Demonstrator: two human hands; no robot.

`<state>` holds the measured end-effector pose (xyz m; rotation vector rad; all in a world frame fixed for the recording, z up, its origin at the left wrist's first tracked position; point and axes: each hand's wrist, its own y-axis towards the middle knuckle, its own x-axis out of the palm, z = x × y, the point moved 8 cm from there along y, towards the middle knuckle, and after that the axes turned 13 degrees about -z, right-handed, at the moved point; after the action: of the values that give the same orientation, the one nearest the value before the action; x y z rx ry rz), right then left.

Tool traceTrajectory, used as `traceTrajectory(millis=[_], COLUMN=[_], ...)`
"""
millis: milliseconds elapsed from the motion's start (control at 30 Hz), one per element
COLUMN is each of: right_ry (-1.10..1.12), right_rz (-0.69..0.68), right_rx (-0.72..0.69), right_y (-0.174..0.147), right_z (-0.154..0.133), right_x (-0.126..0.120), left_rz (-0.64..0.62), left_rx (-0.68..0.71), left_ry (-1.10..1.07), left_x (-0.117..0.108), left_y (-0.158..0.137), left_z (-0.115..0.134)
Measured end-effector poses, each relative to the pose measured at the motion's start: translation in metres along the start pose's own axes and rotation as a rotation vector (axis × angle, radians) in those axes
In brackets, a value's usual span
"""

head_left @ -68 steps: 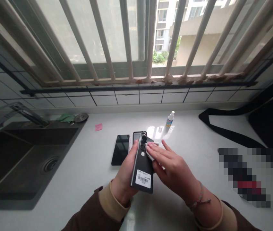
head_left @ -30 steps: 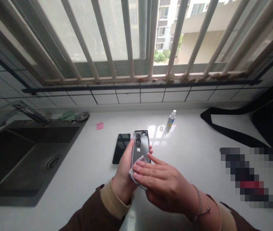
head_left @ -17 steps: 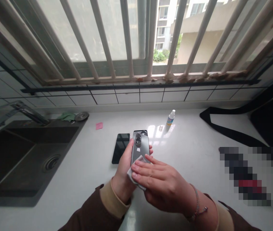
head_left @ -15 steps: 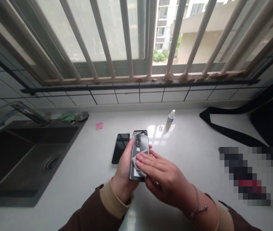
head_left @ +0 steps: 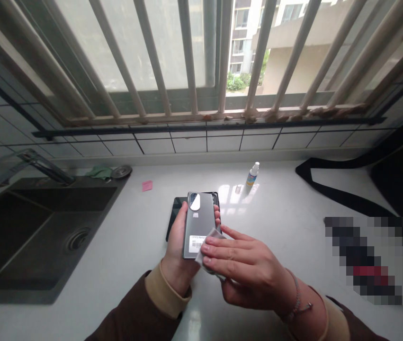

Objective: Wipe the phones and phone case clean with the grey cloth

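A grey smartphone (head_left: 201, 215), back side up with an oval camera block and a white label near its lower end, rests in my left hand (head_left: 177, 239). My left thumb lies along its left edge and the fingertips curl round its right edge. My right hand (head_left: 247, 265) presses a folded light grey cloth (head_left: 213, 232) at the phone's lower right corner, its fingers together over the cloth. Beneath and behind the held phone lies a black tablet-like device (head_left: 175, 213) on the counter. Another dark device (head_left: 217, 194) shows partly behind the phone's upper right.
On the white counter (head_left: 133, 237) stand a small white spray bottle (head_left: 252, 175) and a pink paper note (head_left: 147, 185). A dark sink (head_left: 54, 265) with a faucet (head_left: 50, 166) is at the left. A black strap (head_left: 343, 163) lies right, above a pixelated patch. Window bars rise behind.
The phone has shifted left in my left hand's grip, uncovering its label. My right hand and the cloth have slid from its back toward the lower right corner.
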<state>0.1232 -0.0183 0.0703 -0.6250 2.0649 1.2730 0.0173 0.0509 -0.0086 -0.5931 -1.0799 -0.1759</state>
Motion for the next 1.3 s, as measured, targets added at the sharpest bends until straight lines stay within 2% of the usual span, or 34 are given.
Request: traceTrajectory(millis=[200, 300, 500, 667, 867, 1067, 1233, 1300], right_ry=[-0.064, -0.052, -0.01, -0.061, 0.0, -0.043, 0.021, 0.025], right_rz=[0.036, -0.002, -0.098, -0.035, -0.071, -0.05, -0.108, -0.111], right_rx=[0.151, 0.145, -0.026, 0.137, -0.005, 0.151, -0.023, -0.048], right_y=[-0.007, -0.004, 0.003, 0.0, 0.003, 0.003, 0.005, 0.005], right_z=[0.02, 0.015, -0.008, 0.008, -0.006, 0.009, -0.007, -0.01], right_x=[-0.001, 0.003, 0.011, 0.007, 0.011, 0.011, 0.014, 0.013], left_rz=[-0.094, -0.118, -0.029, -0.077, 0.07, 0.0, 0.046, 0.038], left_rx=[0.007, 0.039, -0.021, -0.005, -0.03, -0.016, -0.025, -0.029], left_ry=[-0.018, -0.03, 0.049, 0.051, 0.097, 0.074, 0.064, 0.05], left_x=[0.002, 0.003, -0.003, -0.003, -0.013, -0.011, -0.01, -0.006], left_y=[0.002, 0.002, 0.001, 0.004, 0.001, 0.006, 0.001, -0.001], left_z=[-0.006, -0.007, -0.015, -0.022, -0.021, -0.023, -0.014, -0.008])
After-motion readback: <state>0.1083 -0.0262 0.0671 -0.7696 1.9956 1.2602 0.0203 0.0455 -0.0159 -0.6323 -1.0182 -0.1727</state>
